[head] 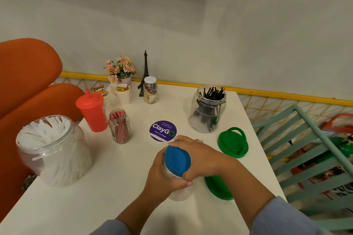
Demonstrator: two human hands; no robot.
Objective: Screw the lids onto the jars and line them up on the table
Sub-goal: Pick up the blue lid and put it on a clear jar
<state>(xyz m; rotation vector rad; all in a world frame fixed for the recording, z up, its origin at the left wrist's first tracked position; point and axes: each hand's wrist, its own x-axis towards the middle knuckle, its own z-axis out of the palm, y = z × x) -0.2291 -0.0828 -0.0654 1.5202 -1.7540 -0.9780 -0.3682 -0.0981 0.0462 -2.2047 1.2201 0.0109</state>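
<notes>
Sleeves (282,219) of grey-blue cloth fill the bottom edge; just above them, low centre of the frame, both hands work one clear jar (179,192) over the white worktop (114,177), though I cannot tell whether its base rests there; the left hand (162,175) wraps the jar's body, fingers clamped round it; the right hand (204,158) cups the blue lid (176,158) from the right, fingers (183,139) curled over its rim, wrist bent as if to twist. Capped so far, it seems, is only the white-capped jar (150,89) at upper centre. The black-straw jar (208,108), white-straw jar (53,150) and red-stick jar (120,127) stand open; a handled green lid (233,143) and a second green lid (217,189) lie loose at right; no row is formed yet.
</notes>
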